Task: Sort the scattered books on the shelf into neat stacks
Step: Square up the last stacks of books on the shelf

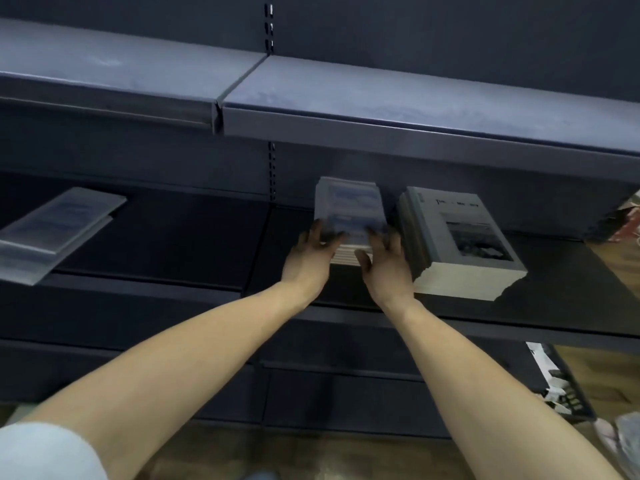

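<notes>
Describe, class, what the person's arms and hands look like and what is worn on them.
Both forearms are bare from wrist to elbow. The left hand and right hand wear no gloves; no rings, watch or bracelet can be made out, though the fingers are blurred. A pale, light blue-grey sleeve covers the left upper arm at the lower left corner. No sleeve shows on the right arm.

Both arms reach into the dark shelf (166, 237). The left hand (308, 254) and right hand (384, 261) grip a small stack of books (349, 209) from either side at its near end, fingers curled over the top cover. Just beside it, toward the shelf's right end, sits a taller stack (460, 244). Two thin books (55, 226) lie overlapped at the left end, over the front edge.
</notes>
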The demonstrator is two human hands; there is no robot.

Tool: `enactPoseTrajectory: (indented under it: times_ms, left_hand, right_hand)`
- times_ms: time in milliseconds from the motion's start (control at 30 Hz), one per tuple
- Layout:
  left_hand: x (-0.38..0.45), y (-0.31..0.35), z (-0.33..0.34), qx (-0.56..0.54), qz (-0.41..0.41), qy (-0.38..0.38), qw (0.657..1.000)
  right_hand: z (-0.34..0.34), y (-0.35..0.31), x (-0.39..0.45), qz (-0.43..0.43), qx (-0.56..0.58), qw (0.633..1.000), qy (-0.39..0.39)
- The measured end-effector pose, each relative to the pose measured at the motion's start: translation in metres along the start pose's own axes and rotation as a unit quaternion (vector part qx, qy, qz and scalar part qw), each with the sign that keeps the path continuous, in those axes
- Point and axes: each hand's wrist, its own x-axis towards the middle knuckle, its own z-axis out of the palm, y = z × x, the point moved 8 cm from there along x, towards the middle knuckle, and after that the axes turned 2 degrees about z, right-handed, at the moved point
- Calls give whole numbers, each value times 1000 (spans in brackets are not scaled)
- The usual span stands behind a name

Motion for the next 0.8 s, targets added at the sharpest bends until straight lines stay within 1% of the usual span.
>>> enactPoseTrajectory:
  times_ms: [33, 100, 200, 300, 367, 433, 500, 567, 633, 700, 800]
  left_hand:
    - [1, 0, -1, -21, -5, 16, 1000]
    - [6, 5, -4, -2, 20, 52, 998]
    - [11, 7, -8, -10, 21, 52, 998]
    - [19, 11, -12, -29, 7, 61, 998]
    - [27, 7, -10, -56, -21, 55, 997]
    - [39, -3, -5, -49, -47, 43, 997]
    - [50, -7, -4, -28, -56, 28, 998]
    - [57, -6, -3, -16, -53, -4, 998]
    - [62, -3, -6, -7, -41, 0, 999]
    - [66, -1, -3, -25, -32, 4, 999]
    - [68, -12, 4, -67, -52, -14, 996]
  right_hand:
    - [2, 1, 0, 2, 4, 1000, 1]
    - [7, 4, -2, 11, 16, 1000, -3]
    - [7, 7, 1, 18, 33, 999, -19]
    - [5, 10, 15, 9, 6, 999, -35]
    - [4, 10, 25, -9, 16, 999, -26]
    - [2, 10, 32, -25, 27, 999, -3]
    - [4, 9, 39, -21, 42, 999, 3]
    - [3, 8, 43, -22, 56, 998, 9]
    - [0, 7, 45, -32, 74, 997, 20]
    - [-3, 9, 47, -40, 80, 996, 22]
    - [-4, 11, 53, -15, 113, 993, 0]
